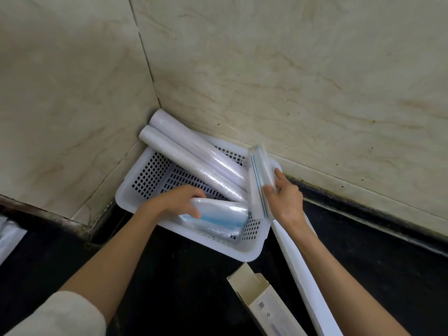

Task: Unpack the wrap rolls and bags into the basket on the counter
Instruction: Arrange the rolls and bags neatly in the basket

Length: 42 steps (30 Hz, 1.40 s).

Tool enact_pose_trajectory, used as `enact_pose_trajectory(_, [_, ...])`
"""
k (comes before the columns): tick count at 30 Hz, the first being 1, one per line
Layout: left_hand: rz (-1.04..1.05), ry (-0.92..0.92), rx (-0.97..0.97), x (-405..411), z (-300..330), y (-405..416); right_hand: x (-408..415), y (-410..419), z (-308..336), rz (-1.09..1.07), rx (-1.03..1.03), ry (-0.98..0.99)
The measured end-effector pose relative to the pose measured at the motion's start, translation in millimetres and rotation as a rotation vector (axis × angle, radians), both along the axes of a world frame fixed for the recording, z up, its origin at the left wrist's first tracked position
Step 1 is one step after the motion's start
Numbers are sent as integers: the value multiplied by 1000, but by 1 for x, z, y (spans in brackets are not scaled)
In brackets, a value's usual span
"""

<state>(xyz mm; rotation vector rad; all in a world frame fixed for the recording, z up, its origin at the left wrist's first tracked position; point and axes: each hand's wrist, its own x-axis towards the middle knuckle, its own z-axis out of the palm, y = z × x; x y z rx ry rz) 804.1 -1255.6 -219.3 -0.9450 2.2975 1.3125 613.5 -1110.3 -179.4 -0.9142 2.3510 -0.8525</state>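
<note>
A white perforated basket (135,190) sits in the corner of the black counter. Two long wrap rolls (191,154) lie slanted in it, their far ends sticking out over the rim into the wall corner. My left hand (178,201) grips a short roll of white and blue bags (218,218) lying inside the basket at its near side. My right hand (284,197) holds a stack of clear zip bags with blue stripes (258,180) upright over the basket's right end.
An opened cardboard box (264,304) lies on the counter at the bottom. A long white box (303,272) runs under my right forearm. Marble walls close off the back and the left. Something white (9,238) shows at the left edge.
</note>
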Motion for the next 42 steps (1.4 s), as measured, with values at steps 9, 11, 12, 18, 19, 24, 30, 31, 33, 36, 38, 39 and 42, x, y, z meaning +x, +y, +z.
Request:
enact_pose_trajectory(9, [-42, -144, 18, -13, -3, -11, 0, 1, -3, -3, 12, -2])
enact_pose_trajectory(11, [0, -158, -136, -12, -9, -6, -1, 1, -5, 5, 13, 11])
enact_pose_trajectory(12, [37, -152, -179, -11, -11, -3, -1, 0, -6, 9, 14, 17])
enact_pose_trajectory(18, [204, -63, -283, -12, -16, 12, -4, -1, -6, -37, -40, -137])
enact_pose_trajectory(19, [251, -66, -305, -13, -15, 15, -3, 1, -4, -53, -83, -186])
enact_pose_trajectory(24, [282, -24, -306, -19, -13, 24, 7, 1, 5, 40, -184, 7])
enact_pose_trajectory(30, [93, -50, -232, 1, -5, 19, 23, -11, 6, 221, -42, 5])
enact_pose_trajectory(31, [84, -48, -233, 6, -2, 18, 27, -12, 5, 258, -11, 2])
enact_pose_trajectory(33, [133, -18, -298, 19, 5, 20, 37, -17, -1, 323, 58, -35])
enact_pose_trajectory(36, [304, 67, -531, 40, 11, 29, 52, -21, -13, 442, 209, -78])
enact_pose_trajectory(38, [354, 182, -705, 56, 13, 41, 62, -20, -20, 477, 272, -71])
enact_pose_trajectory(39, [347, 236, -771, 62, 13, 48, 66, -20, -23, 471, 289, -45])
enact_pose_trajectory(42, [312, 304, -897, 79, 14, 70, 72, -19, -31, 539, 267, 203])
